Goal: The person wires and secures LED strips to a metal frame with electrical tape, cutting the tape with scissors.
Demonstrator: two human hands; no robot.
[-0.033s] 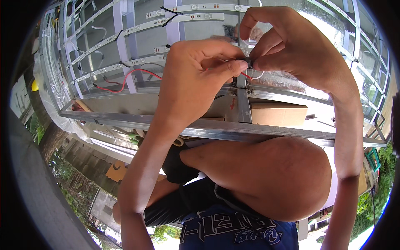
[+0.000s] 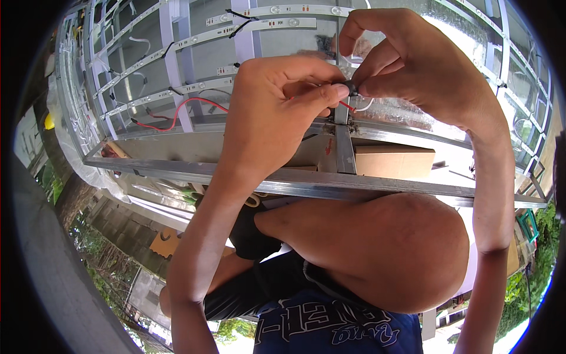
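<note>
My left hand and my right hand meet at the upper middle, over the metal frame. Between their thumbs and fingers they pinch a small black piece, perhaps tape or a joint on wires; its kind is too small to tell. A red wire and a white wire curve out just below the fingertips. Farther left, a longer red wire runs behind my left hand. White LED strips with small lenses are fixed across pale uprights behind my hands.
A metal rail crosses in front of me, with a short metal crossbar joining it. Below the panel lies a cardboard box. My bent knee is close under the rail. Black ties hold the strips.
My fingertips have shifted very slightly around the black piece, and a little more of it shows. Both arms stay in place.
</note>
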